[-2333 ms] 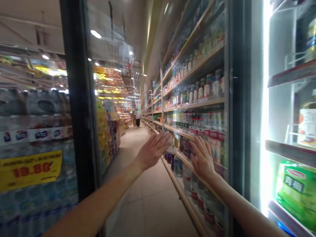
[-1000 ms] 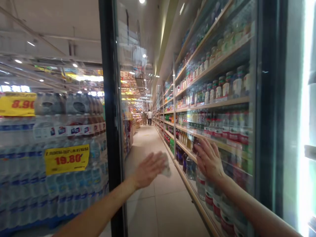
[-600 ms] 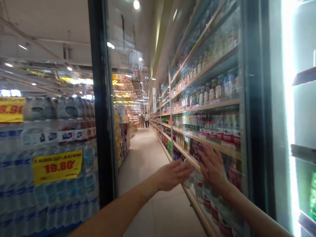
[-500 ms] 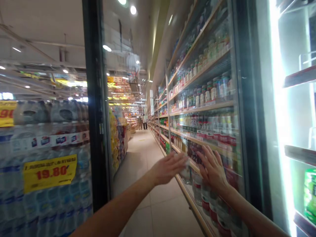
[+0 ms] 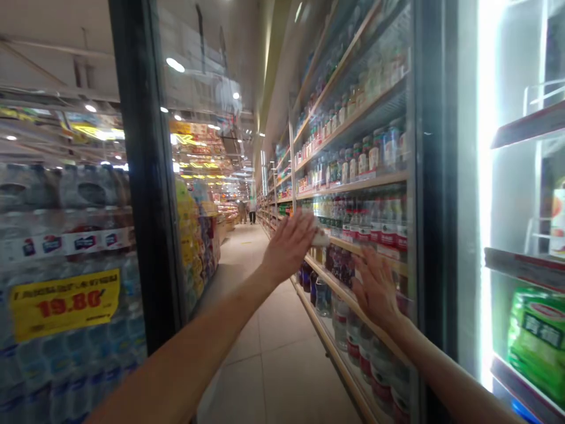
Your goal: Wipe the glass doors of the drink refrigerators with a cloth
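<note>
My left hand point(image 5: 289, 248) is up against the glass door point(image 5: 229, 194), fingers extended over a whitish wad, seemingly a cloth point(image 5: 321, 239), which shows past the fingertips. Most of the wad is hidden behind the fingers. Further right, my right hand point(image 5: 376, 288) is raised with its fingers spread and nothing visible in it. It is near the same pane; whether it touches the glass I cannot tell. Both hands are somewhat blurred. The door has a dark upright frame point(image 5: 141, 176) on the left and another on the right.
Through the pane, shelves of bottles point(image 5: 388, 221) line an aisle point(image 5: 245, 277) where people stand far off. Stacked water bottles with a yellow price sign point(image 5: 66, 303) are at left. At right, a lit cooler holds a green package point(image 5: 538, 335).
My left hand has moved up and slightly left with the whitish wad. The right hand stays near its place, slightly lower. The view has shifted, bringing more of the cooler into sight.
</note>
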Demonstrator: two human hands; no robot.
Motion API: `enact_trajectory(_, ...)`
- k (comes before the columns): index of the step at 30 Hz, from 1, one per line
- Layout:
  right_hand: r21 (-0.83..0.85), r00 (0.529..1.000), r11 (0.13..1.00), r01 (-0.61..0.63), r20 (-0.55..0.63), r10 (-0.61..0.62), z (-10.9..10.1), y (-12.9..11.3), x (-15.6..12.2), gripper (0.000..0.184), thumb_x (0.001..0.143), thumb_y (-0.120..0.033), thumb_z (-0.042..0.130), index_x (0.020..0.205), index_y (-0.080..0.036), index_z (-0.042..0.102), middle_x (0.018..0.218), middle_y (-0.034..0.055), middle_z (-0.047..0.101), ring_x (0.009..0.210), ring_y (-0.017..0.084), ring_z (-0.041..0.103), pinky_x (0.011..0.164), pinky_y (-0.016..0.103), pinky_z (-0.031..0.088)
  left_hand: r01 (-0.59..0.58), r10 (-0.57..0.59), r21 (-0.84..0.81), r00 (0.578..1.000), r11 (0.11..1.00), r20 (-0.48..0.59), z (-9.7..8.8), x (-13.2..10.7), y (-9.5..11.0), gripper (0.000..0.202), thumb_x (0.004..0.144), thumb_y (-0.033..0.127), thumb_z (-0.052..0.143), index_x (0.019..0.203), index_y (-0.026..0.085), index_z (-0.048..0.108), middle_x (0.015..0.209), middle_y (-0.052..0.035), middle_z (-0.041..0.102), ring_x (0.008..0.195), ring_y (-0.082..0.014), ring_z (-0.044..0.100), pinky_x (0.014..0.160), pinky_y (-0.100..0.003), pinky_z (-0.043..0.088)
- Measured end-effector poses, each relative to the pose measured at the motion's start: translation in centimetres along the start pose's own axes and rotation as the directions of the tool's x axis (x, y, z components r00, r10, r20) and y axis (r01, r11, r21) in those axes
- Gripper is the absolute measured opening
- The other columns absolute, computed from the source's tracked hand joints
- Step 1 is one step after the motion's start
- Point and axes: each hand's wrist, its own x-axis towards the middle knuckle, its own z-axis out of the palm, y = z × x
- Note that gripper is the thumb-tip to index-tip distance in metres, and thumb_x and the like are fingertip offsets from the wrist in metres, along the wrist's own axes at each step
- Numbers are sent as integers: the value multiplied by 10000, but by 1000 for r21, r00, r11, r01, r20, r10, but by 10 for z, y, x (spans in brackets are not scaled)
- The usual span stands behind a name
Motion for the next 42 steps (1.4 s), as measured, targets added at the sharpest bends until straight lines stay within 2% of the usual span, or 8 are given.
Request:
enact_trajectory(5, 2, 999, 999, 45, 16, -45, 1, 4, -2, 623, 841, -177, 443, 1426, -218, 233, 1457, 113, 303, 1340, 259, 292, 1072, 500, 266, -480, 491, -133, 869, 867, 61, 5, 6, 11, 361, 894, 197, 355, 1218, 201, 513, 1395, -14, 434, 1334, -188, 303, 1111, -367, 233)
enact_trajectory(10, -11, 999, 1000, -28, -30, 28, 1, 11, -2, 611, 855, -192, 423, 1429, -221, 218, 1454, 122, 305, 1346, 268, 276, 1061, 540, 263, 75, -75, -8, 997, 997, -32, 9, 34, -5, 410, 897, 209, 362, 1294, 142, 442, 1423, -94, 380, 1363, -272, 221, 1103, -463, 220)
enact_trajectory(16, -22, 998, 998, -59, 11, 59, -4, 22, -7, 628, 863, -203, 412, 1443, -226, 173, 1470, 114, 274, 1351, 269, 264, 1065, 540, 256, -462, 480, -177, 874, 869, 77, 18, 35, 21, 364, 890, 213, 375, 1225, 206, 518, 1409, -24, 413, 1326, -200, 317, 1113, -386, 224)
enact_trajectory(22, -61, 991, 989, -131, -17, 130, -9, 40, -14, 604, 874, -239, 410, 1438, -237, 193, 1459, 122, 295, 1338, 281, 291, 1039, 549, 284, 63, -61, -94, 998, 994, 20, 23, 65, 30, 403, 904, 215, 347, 1282, 144, 466, 1429, -84, 375, 1356, -275, 240, 1099, -474, 226)
enact_trajectory(27, -92, 984, 980, -175, -29, 173, -15, 51, -26, 567, 896, -262, 384, 1434, -239, 206, 1428, 140, 349, 1315, 290, 332, 1009, 559, 308, -471, 491, -220, 870, 854, 46, 34, 53, 54, 349, 891, 224, 366, 1181, 194, 558, 1373, -22, 460, 1309, -220, 347, 1105, -405, 246)
enact_trajectory(33, -117, 974, 967, -225, -38, 222, -19, 61, -32, 582, 889, -260, 391, 1437, -230, 199, 1432, 152, 335, 1320, 306, 317, 1009, 580, 288, 104, -109, -110, 993, 988, -42, 26, 69, 26, 417, 901, 202, 334, 1297, 135, 444, 1424, -93, 380, 1359, -264, 233, 1099, -473, 222)
enact_trajectory(38, -88, 975, 971, -221, -55, 217, -17, 57, -27, 583, 893, -254, 386, 1440, -239, 186, 1424, 145, 353, 1311, 291, 338, 1015, 563, 295, -434, 446, -202, 895, 878, 15, 33, 54, 44, 342, 891, 219, 376, 1181, 210, 556, 1378, -6, 454, 1317, -209, 327, 1102, -403, 238)
enact_trajectory(42, -85, 967, 964, -250, -65, 245, -17, 54, -21, 568, 894, -266, 378, 1435, -232, 209, 1426, 148, 346, 1308, 288, 341, 1020, 558, 287, -195, 202, -161, 979, 968, 31, 34, 77, 44, 370, 904, 222, 349, 1226, 173, 526, 1401, -41, 424, 1327, -249, 304, 1087, -438, 250)
